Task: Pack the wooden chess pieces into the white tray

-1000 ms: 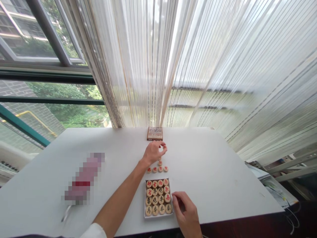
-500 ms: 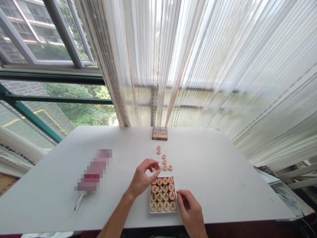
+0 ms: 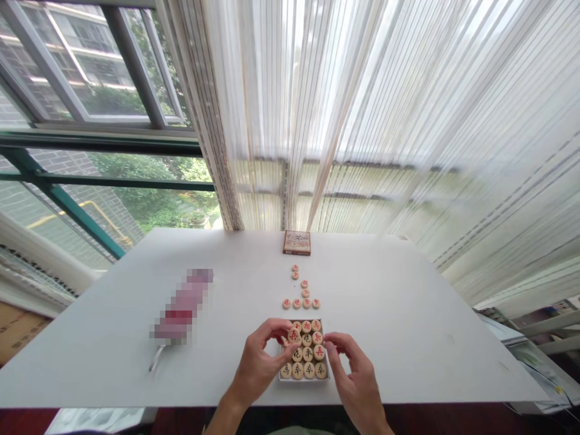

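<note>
A shallow white box (image 3: 327,376) near the table's front edge holds several round wooden chess discs marked in red and black. My left hand (image 3: 260,362) hovers over the box's left side, its thumb and fingers pinched on one red-marked disc (image 3: 294,333). My right hand (image 3: 356,377) curls at the box's right side with fingertips close to the discs and nothing visible in them. Several loose red-marked discs (image 3: 301,302) lie in a row and a short line on the white table (image 3: 408,326) beyond the box.
A small brown box lid (image 3: 296,242) lies at the table's far edge by the striped curtain (image 3: 362,121). A blurred pink object (image 3: 181,305) with a thin metal piece lies on the left. A window (image 3: 90,121) stands behind on the left.
My left hand has come back from the far loose discs to the box with a red-marked disc pinched in its fingers. My right hand lifted slightly at the box's right edge.
</note>
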A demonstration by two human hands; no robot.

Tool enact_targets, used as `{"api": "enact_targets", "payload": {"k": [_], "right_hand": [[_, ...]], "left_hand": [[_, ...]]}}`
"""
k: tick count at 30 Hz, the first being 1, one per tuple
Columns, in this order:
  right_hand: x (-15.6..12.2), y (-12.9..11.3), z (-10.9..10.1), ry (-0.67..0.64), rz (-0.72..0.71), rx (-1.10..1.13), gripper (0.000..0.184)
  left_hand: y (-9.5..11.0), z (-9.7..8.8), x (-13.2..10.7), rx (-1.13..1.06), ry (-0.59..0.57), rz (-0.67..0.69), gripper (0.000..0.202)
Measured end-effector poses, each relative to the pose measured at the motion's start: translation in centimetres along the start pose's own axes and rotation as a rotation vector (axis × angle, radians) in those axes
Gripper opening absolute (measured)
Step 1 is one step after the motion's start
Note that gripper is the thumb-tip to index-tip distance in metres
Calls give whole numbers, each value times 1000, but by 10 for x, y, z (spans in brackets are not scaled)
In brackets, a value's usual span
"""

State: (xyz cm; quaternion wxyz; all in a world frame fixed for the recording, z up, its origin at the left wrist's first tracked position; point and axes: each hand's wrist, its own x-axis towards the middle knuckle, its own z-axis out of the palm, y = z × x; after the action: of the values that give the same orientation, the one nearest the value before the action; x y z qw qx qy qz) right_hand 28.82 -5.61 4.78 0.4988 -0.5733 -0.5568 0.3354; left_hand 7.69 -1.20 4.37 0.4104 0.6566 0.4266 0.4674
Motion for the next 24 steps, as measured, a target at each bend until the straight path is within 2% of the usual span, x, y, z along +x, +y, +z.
{"api": "enact_targets", "payload": {"k": [4,7,13,18,24], "right_hand": [[4,-22,6,-163,4,153,26],[4,-26,10,-240,40,232,24],[0,-20,12,-250,68,261,26],[-1,-25,18,-261,56,213,30],[3,-25,24,-202,14,225,36]], "left_hand": [[8,13,-5,48,-43,100,21],[12,20,-10,60,-62,166,15],[14,20,-20,106,-70,168,14],[4,14,-22,109,-101,162,23],[-6,12,-20,116,-106,181,21]]}}
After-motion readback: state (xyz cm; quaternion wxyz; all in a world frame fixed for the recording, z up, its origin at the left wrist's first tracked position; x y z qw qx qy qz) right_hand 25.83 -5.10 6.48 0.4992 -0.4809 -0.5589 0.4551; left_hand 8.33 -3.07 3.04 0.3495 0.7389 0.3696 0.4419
